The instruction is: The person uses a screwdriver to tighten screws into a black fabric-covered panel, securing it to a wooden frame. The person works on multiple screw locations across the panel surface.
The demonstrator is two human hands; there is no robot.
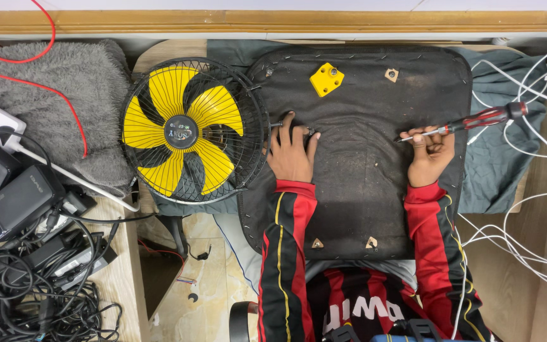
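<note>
Fan, yellow-bladed in a black wire cage, lay face up at centre left of the frame, its edge over a black pad. The left hand pressed on the pad just beside the cage, fingers curled over a small metal part. The right hand was closed round a screwdriver, tip pointing left. Judged: fastener work on the cage; the tip needed bringing to the left hand's spot.

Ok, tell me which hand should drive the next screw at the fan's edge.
Probably the right hand: it already grips the screwdriver. The left hand rests on the black pad beside the fan, pinching small metal parts, so it is better placed to steady them.
</note>
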